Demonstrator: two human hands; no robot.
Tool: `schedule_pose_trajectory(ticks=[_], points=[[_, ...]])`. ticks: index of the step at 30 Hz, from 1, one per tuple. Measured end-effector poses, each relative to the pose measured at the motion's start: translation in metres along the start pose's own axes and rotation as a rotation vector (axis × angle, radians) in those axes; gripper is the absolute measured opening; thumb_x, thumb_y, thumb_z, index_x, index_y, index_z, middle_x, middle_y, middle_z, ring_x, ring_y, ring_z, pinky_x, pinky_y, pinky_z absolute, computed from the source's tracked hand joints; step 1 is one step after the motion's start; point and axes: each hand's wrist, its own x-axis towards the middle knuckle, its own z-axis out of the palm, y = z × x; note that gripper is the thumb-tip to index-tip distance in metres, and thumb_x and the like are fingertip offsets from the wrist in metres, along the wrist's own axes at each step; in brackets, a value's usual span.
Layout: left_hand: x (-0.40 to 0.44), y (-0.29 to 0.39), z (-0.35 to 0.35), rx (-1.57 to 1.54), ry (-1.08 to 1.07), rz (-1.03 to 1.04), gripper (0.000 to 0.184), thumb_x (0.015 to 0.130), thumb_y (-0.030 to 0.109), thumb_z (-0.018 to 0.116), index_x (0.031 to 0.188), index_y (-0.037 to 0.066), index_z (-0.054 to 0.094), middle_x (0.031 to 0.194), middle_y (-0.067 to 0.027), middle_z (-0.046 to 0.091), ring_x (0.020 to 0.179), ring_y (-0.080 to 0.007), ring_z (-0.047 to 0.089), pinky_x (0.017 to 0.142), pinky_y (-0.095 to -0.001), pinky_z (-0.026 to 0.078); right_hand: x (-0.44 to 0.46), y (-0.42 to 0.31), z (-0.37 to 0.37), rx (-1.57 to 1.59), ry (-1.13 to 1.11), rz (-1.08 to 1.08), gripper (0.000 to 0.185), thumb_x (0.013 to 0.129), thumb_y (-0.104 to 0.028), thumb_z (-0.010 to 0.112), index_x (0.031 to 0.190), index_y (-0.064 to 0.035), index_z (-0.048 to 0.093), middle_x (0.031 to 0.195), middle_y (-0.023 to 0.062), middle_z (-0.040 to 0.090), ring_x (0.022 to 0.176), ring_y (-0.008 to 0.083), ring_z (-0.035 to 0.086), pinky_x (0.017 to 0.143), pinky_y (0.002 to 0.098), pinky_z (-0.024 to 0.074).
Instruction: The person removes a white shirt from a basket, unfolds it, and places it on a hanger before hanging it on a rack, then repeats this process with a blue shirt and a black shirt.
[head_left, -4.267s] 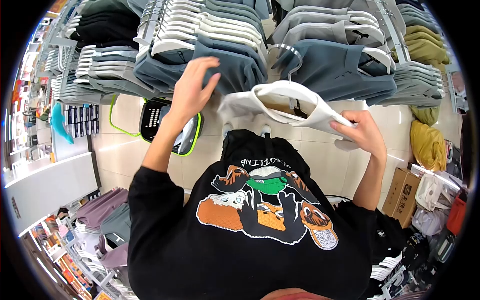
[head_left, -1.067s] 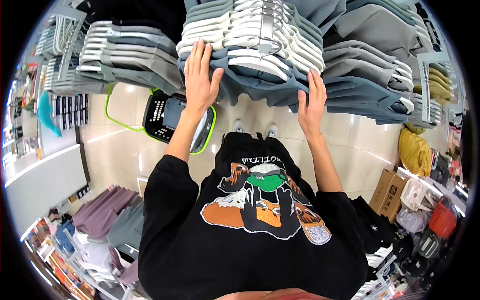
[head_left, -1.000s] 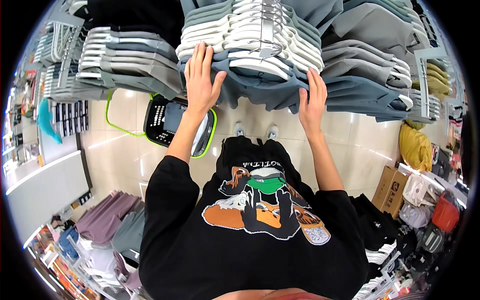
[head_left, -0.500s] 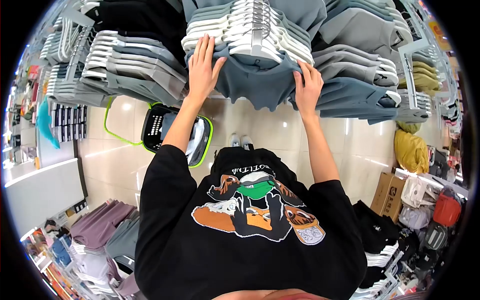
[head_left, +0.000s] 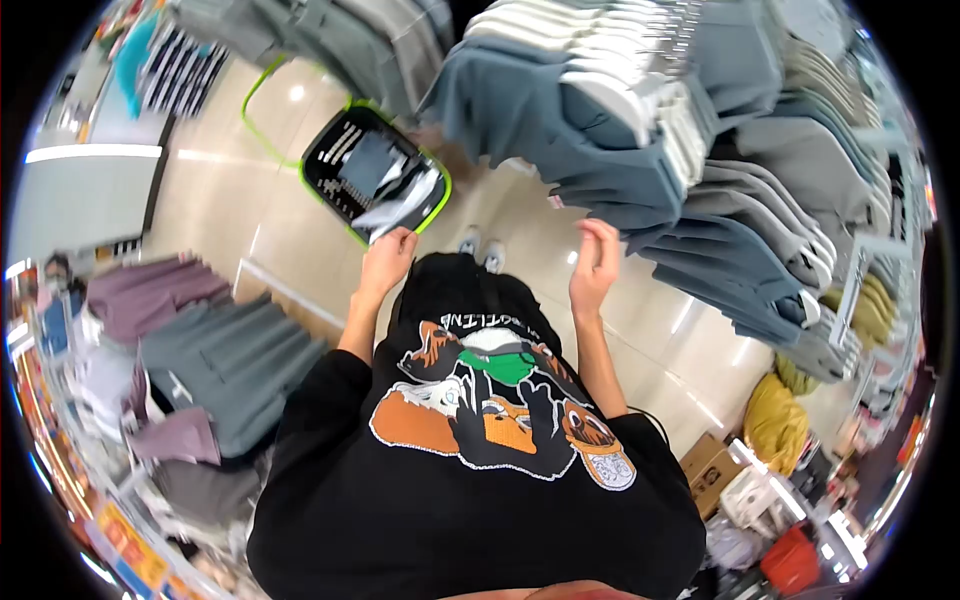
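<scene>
My left hand (head_left: 390,258) hangs in front of my body, its fingers curled in, with nothing visible in them. In view it lies just below the near rim of a black shopping basket (head_left: 333,192) with a lime-green edge, but I cannot tell whether they touch. Inside the basket are folded grey and white garments (head_left: 402,203). My right hand (head_left: 597,255) is raised with bent fingers, slightly blurred, and holds nothing. Beyond it hang blue-grey shirts (head_left: 600,165) on white hangers (head_left: 610,85), apart from the hand.
More grey shirts (head_left: 765,235) hang at the right on metal arms. Purple shirts (head_left: 150,295) and dark grey shirts (head_left: 225,365) hang at the lower left. A cardboard box (head_left: 708,470) and a yellow garment (head_left: 775,420) are at the lower right. Glossy tiles (head_left: 225,225) cover the floor.
Both hands have let go of the blue-grey shirts on the rack and come down towards my body. My view has turned, so the rack appears farther right and the basket nearer the middle.
</scene>
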Motion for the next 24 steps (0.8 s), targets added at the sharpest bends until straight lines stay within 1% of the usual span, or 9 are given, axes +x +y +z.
schedule_pose_trajectory(ticks=[1,4,8,11,14,17,19,23,24], points=[[-0.022,-0.011,0.002,0.114,-0.039,-0.121,0.033,0.099,0.037,0.056,0.11,0.012,0.074,0.097,-0.0196,0.075,0.098,-0.042,0.07,0.088,-0.0506,0.054,-0.014,0.008,0.01,0.105,-0.143,0.141,0.016,0.102,0.0,0.053,0.109,0.0013,0.067,0.11,0.0108,0.066,0.102,0.0191,0.065,0.094,0.0304,0.0484],[-0.059,-0.049,0.008,0.063,-0.038,-0.258,0.032,0.099,0.035,0.053,0.105,0.011,0.074,0.098,-0.0175,0.075,0.098,-0.0408,0.07,0.088,-0.0509,0.054,-0.047,0.024,0.041,0.338,-0.402,0.369,0.017,0.104,-0.003,0.051,0.109,0.0011,0.067,0.104,0.0093,0.069,0.091,0.0158,0.067,0.09,0.029,0.0504],[-0.08,-0.083,-0.006,-0.132,-0.018,-0.308,0.034,0.099,0.031,0.051,0.1,0.005,0.072,0.094,-0.016,0.076,0.095,-0.0372,0.072,0.087,-0.0461,0.055,-0.072,0.037,0.076,0.299,-0.632,0.474,0.016,0.104,-0.005,0.054,0.11,0.0015,0.067,0.097,0.0094,0.072,0.083,0.0137,0.068,0.083,0.0274,0.0526],[-0.084,-0.098,-0.025,-0.242,-0.004,-0.306,0.036,0.099,0.029,0.047,0.098,0.0,0.07,0.087,-0.0185,0.075,0.088,-0.0343,0.074,0.083,-0.043,0.055,-0.085,0.036,0.108,0.224,-0.678,0.559,0.016,0.105,-0.006,0.054,0.11,0.0008,0.068,0.097,0.0093,0.072,0.082,0.0131,0.067,0.082,0.0268,0.0524],[-0.083,-0.114,-0.049,-0.192,0.03,-0.313,0.036,0.098,0.033,0.048,0.098,0.0,0.064,0.092,-0.0314,0.068,0.094,-0.0506,0.064,0.084,-0.0561,0.05,-0.108,0.041,0.153,0.278,-0.672,0.625,0.016,0.105,-0.006,0.053,0.11,0.0,0.068,0.099,0.0085,0.071,0.081,0.0128,0.067,0.081,0.0264,0.0522],[-0.071,-0.15,-0.066,-0.283,-0.044,-0.285,0.034,0.1,0.033,0.048,0.1,0.003,0.063,0.089,-0.0301,0.068,0.091,-0.0507,0.065,0.082,-0.0577,0.05,-0.127,0.034,0.209,0.281,-0.642,0.659,0.016,0.105,-0.007,0.053,0.11,0.0,0.067,0.1,0.0079,0.07,0.08,0.0129,0.066,0.081,0.0265,0.0521],[-0.058,-0.172,-0.082,-0.28,-0.012,-0.103,0.029,0.1,0.029,0.05,0.096,0.003,0.062,0.087,-0.0272,0.069,0.087,-0.0487,0.066,0.078,-0.0549,0.052,-0.139,0.017,0.249,0.217,-0.669,0.666,0.017,0.105,-0.008,0.053,0.11,0.0002,0.067,0.099,0.0075,0.069,0.081,0.0125,0.066,0.081,0.0265,0.052],[-0.026,-0.203,-0.14,-0.284,-0.198,-0.074,0.027,0.101,0.026,0.051,0.091,0.002,0.059,0.078,-0.0254,0.066,0.079,-0.0461,0.065,0.068,-0.0559,0.049,-0.16,-0.004,0.319,0.199,-0.722,0.712,0.018,0.106,-0.009,0.052,0.112,-0.0009,0.066,0.097,0.0062,0.069,0.082,0.0119,0.066,0.08,0.0272,0.0518],[-0.02,-0.216,-0.146,-0.333,-0.156,-0.061,0.029,0.103,0.026,0.052,0.089,0.001,0.057,0.073,-0.025,0.062,0.074,-0.0466,0.062,0.064,-0.0551,0.046,-0.162,-0.01,0.337,0.167,-0.745,0.723,0.018,0.106,-0.01,0.051,0.115,-0.0008,0.065,0.096,0.0053,0.069,0.081,0.0117,0.065,0.079,0.0272,0.0515]])
